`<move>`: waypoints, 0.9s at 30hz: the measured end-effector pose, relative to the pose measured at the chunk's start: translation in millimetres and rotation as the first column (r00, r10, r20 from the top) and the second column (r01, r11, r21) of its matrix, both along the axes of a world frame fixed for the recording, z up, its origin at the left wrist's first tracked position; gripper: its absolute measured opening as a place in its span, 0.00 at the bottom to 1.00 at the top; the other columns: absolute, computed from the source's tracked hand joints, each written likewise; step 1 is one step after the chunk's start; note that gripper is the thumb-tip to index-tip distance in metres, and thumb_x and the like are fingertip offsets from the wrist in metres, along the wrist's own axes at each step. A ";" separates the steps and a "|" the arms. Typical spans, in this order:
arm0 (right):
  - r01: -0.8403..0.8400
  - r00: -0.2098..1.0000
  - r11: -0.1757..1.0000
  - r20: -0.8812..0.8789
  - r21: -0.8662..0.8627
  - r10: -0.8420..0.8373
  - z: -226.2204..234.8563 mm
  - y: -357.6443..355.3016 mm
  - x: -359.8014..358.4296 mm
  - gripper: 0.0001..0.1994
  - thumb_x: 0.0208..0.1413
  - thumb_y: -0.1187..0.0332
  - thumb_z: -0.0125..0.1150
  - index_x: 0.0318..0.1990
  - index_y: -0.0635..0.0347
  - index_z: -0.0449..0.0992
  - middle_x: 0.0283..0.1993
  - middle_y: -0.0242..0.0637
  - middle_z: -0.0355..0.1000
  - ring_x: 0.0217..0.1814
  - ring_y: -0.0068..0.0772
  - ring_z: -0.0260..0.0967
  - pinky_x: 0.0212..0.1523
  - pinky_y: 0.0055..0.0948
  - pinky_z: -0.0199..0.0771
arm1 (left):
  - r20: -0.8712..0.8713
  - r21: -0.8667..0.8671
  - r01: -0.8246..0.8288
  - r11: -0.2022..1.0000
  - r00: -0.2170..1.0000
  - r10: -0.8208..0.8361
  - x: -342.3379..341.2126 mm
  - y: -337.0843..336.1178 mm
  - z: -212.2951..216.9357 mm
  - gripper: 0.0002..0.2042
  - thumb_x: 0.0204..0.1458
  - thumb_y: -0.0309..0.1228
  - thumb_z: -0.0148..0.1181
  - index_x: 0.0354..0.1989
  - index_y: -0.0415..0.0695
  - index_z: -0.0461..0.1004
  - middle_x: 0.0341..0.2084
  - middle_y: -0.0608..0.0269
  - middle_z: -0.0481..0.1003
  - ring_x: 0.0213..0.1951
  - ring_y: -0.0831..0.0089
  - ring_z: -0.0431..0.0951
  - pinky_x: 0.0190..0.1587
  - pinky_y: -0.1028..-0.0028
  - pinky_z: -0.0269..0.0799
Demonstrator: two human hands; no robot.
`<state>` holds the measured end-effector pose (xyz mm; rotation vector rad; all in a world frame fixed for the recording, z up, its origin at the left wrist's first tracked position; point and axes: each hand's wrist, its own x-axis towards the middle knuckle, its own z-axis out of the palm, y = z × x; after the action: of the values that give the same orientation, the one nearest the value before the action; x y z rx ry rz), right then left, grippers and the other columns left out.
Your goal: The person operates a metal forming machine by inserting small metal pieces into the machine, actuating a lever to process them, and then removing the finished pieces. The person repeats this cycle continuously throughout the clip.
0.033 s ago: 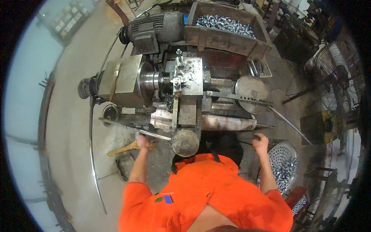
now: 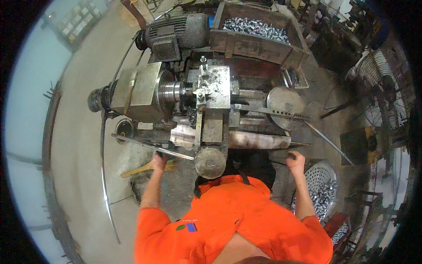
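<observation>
- The left hand (image 2: 159, 159) has its fingers curled around a long steel lever bar (image 2: 151, 146) that runs slantwise along the front of the lathe (image 2: 206, 101); the grip sits near the bar's middle.
- The right hand (image 2: 295, 159) is clenched on a short dark handle (image 2: 280, 163) at the machine's front right; the handle itself is mostly hidden.
- Between the two hands sits a round handwheel (image 2: 210, 163), just below the carriage.
- Past the left hand, a wooden-handled brush (image 2: 145, 168) lies on the floor, close to the wrist.
- Beside the right forearm stands a perforated metal basket (image 2: 317, 175) holding shiny small parts.
- Further out, the chuck (image 2: 172, 91) faces the tool post (image 2: 214, 86), with a grey motor (image 2: 176, 33) behind.
- A wooden box (image 2: 259, 44) of shiny metal pieces rests at the back.
- A standing fan (image 2: 383, 94) is at the far right.
</observation>
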<state>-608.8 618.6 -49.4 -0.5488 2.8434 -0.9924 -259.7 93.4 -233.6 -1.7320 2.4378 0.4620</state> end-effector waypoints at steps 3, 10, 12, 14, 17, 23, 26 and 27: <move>-0.096 0.982 0.995 -0.163 0.023 0.098 13.6 -4.5 -16.1 0.14 0.33 0.73 0.54 0.32 0.65 0.77 0.32 0.48 0.74 0.35 0.44 0.73 0.39 0.32 0.71 | 0.237 0.078 0.328 0.941 0.911 -0.337 -1.2 -19.1 53.2 0.23 0.49 0.51 0.52 0.42 0.43 0.69 0.35 0.50 0.75 0.40 0.53 0.75 0.39 0.59 0.72; -0.438 0.857 0.887 -0.364 -0.145 0.364 102.7 -130.0 -57.6 0.16 0.32 0.73 0.56 0.35 0.61 0.75 0.36 0.45 0.73 0.38 0.47 0.71 0.40 0.35 0.71 | -0.093 0.180 0.138 0.974 0.988 -0.122 28.1 -14.3 16.3 0.22 0.48 0.45 0.54 0.43 0.39 0.67 0.37 0.45 0.74 0.40 0.53 0.75 0.39 0.59 0.71; -0.587 0.785 0.780 -0.389 -0.219 0.482 139.7 -194.6 -43.0 0.15 0.32 0.71 0.57 0.34 0.60 0.76 0.39 0.44 0.73 0.41 0.47 0.69 0.43 0.35 0.69 | -0.111 0.261 0.174 0.949 0.982 -0.150 27.3 -8.1 66.5 0.20 0.47 0.40 0.56 0.46 0.42 0.69 0.31 0.47 0.75 0.36 0.58 0.77 0.35 0.62 0.72; -0.715 0.672 0.687 -0.403 -0.135 0.621 157.6 -258.5 -30.3 0.16 0.32 0.67 0.58 0.35 0.59 0.76 0.40 0.43 0.72 0.44 0.46 0.67 0.45 0.36 0.68 | -0.192 0.415 0.113 0.903 0.981 -0.034 49.0 -31.4 96.6 0.18 0.47 0.39 0.56 0.46 0.44 0.70 0.27 0.50 0.76 0.32 0.60 0.78 0.33 0.64 0.72; -0.810 0.498 0.585 -0.494 0.028 0.713 145.5 -340.9 -17.4 0.16 0.30 0.64 0.58 0.31 0.59 0.77 0.40 0.43 0.72 0.43 0.46 0.67 0.46 0.37 0.68 | -0.488 -0.030 0.026 0.999 0.872 -0.037 80.8 -54.0 175.3 0.15 0.50 0.35 0.55 0.44 0.42 0.73 0.21 0.56 0.75 0.23 0.68 0.76 0.27 0.70 0.70; -0.738 0.566 0.565 -0.119 0.368 0.816 148.6 -412.9 15.8 0.15 0.27 0.63 0.58 0.26 0.63 0.78 0.36 0.49 0.73 0.41 0.49 0.69 0.44 0.37 0.71 | -0.386 -0.429 -0.279 0.859 0.916 0.105 180.0 -59.1 287.9 0.17 0.53 0.42 0.51 0.41 0.41 0.74 0.23 0.50 0.75 0.26 0.61 0.76 0.31 0.66 0.70; -0.747 0.551 0.548 -0.111 0.376 0.827 146.5 -413.6 14.3 0.15 0.29 0.63 0.57 0.26 0.63 0.78 0.33 0.49 0.74 0.39 0.49 0.70 0.43 0.36 0.72 | -0.187 -0.281 -0.438 0.854 0.898 0.399 193.9 -46.0 228.6 0.25 0.53 0.52 0.45 0.37 0.40 0.75 0.29 0.45 0.75 0.35 0.48 0.74 0.38 0.58 0.67; -0.739 0.551 0.547 -0.113 0.393 0.827 145.7 -411.5 8.9 0.15 0.30 0.62 0.57 0.26 0.63 0.78 0.34 0.48 0.74 0.40 0.49 0.70 0.43 0.36 0.72 | -0.148 -0.395 -0.383 0.835 0.923 0.354 155.5 -20.4 237.6 0.27 0.51 0.56 0.46 0.36 0.41 0.75 0.32 0.46 0.75 0.38 0.47 0.73 0.40 0.57 0.66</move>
<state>-599.9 207.1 96.3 -1.8449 2.3382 -0.2887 -104.2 72.9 4.0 -2.4215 2.3714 0.0179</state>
